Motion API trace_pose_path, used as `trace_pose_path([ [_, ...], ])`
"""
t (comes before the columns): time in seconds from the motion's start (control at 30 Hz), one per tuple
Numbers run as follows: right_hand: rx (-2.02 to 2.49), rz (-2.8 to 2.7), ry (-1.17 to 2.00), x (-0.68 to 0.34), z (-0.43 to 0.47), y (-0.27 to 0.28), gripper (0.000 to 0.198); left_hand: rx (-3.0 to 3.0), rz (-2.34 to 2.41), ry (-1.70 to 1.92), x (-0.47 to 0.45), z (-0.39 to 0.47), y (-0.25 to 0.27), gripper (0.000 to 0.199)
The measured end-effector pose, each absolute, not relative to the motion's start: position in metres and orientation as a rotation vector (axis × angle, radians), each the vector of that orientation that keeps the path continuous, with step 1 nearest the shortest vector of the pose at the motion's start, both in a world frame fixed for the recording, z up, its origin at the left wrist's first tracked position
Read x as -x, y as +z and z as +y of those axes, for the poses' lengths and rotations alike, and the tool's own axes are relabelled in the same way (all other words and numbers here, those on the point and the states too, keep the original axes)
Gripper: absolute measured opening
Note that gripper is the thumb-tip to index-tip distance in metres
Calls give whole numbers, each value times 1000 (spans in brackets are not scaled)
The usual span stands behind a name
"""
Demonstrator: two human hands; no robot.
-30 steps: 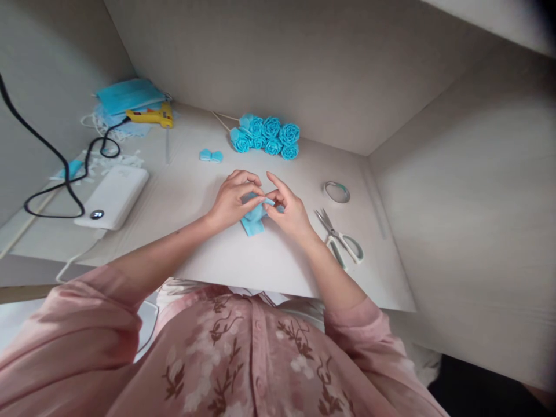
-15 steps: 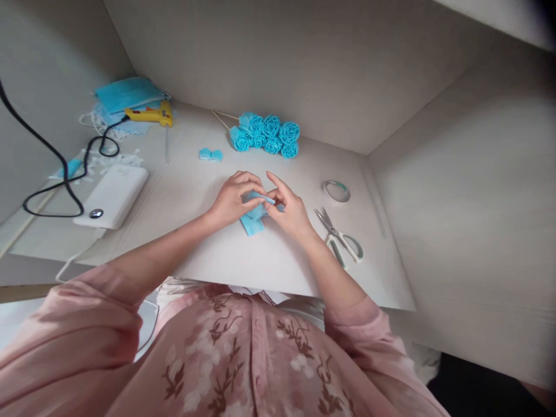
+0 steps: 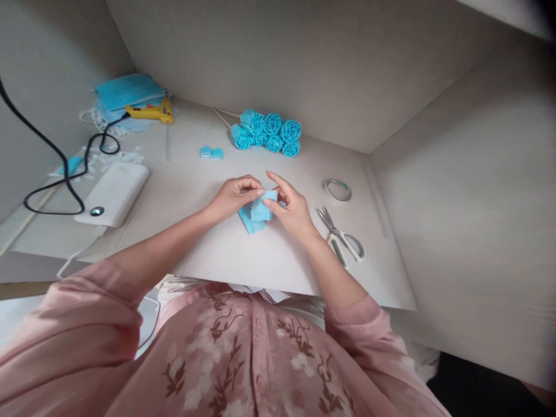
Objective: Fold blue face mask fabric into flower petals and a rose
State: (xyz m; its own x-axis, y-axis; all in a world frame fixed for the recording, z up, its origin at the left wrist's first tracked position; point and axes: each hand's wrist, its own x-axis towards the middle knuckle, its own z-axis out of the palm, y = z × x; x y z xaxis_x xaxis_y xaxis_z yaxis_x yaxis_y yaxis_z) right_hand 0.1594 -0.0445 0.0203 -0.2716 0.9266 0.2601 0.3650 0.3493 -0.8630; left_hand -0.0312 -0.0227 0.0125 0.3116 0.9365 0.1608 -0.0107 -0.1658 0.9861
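Pale-blue piece (image 3: 261,211) pinched by left hand (image 3: 233,196) and, with fingers more spread, right hand (image 3: 293,212); deeper-blue strip (image 3: 251,225) just below

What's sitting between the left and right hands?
In the head view, light blue material, with the left hand and right hand both gripping it.

Plain greyish-beige walls (image 3: 260,58) on three sides of a pale tabletop (image 3: 282,258), in soft, uneven light
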Motion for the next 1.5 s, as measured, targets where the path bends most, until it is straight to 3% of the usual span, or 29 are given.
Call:
trace_pose_path([
  [0.43, 1134, -1766, 900, -161, -42, 20, 61, -1507, 1008, 1177, 36, -20, 14, 38],
  [0.7, 1141, -1808, 908, -158, -43, 19, 60, -1645, 934, 1224, 32, -22, 13, 22],
  [1.17, 1116, -1723, 931, -161, -39, 16, 58, -1391, 946, 1306, 32, -19, 9, 18],
  [1.5, 1133, -1571, 1045, -166, -32, 15, 69, -1246, 1075, 1317, 38, -9, 6, 32],
])
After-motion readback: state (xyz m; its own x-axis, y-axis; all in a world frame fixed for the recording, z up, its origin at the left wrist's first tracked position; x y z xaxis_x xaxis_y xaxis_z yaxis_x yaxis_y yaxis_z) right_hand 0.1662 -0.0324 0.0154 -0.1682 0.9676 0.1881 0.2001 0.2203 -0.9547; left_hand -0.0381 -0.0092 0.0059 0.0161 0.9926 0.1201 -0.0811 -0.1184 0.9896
